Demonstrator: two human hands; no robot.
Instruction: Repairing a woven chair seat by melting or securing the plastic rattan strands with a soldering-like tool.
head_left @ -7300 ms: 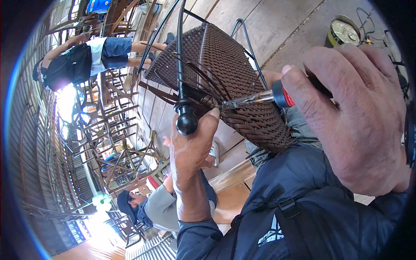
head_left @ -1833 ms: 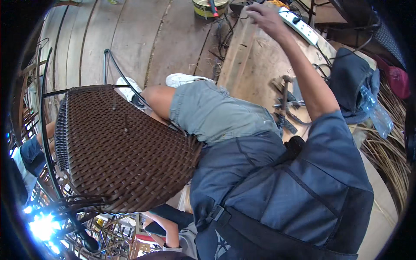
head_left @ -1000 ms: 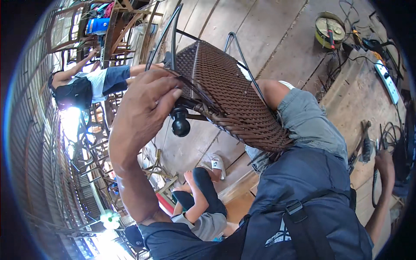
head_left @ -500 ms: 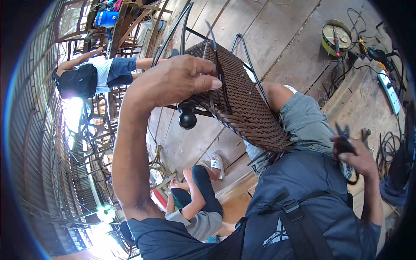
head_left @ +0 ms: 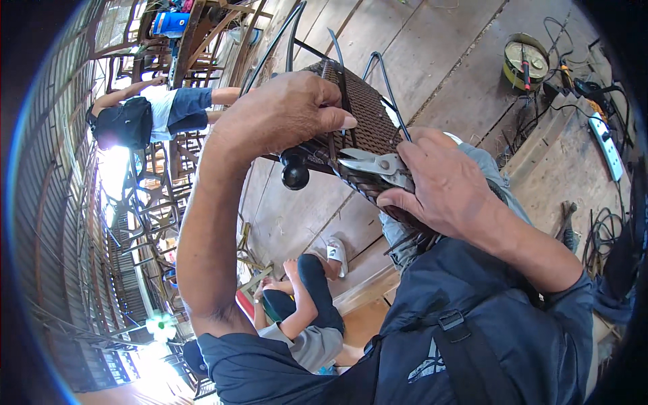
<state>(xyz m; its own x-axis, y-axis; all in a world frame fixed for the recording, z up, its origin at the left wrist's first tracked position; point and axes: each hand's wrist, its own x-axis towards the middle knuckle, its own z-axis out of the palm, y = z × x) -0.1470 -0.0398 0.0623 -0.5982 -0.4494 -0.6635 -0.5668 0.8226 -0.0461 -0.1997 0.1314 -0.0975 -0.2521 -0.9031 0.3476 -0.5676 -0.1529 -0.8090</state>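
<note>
A brown woven wicker panel on a dark metal frame (head_left: 370,111) lies across my lap, with long loose strands at its edge. My left hand (head_left: 287,111) is closed at this edge, thumb and fingers pinching a brown strand (head_left: 344,94). My right hand (head_left: 449,185) is wrapped round the handles of a pair of cutting pliers (head_left: 379,164). The pliers' pale jaws point left, at the panel's near edge, just below my left thumb. A round black knob (head_left: 295,174) hangs beneath my left hand. My right hand covers much of the panel's lower part.
A tin with a red-handled tool (head_left: 525,64) stands on the plank floor at the far right, near a white power strip (head_left: 605,145) and cables. One person sits at lower left (head_left: 304,317); another (head_left: 145,115) stands farther back by stacked metal frames.
My right hand has come from the far right to the panel's edge, bringing the pliers beside my left hand. My left hand keeps its pinch and has shifted slightly right.
</note>
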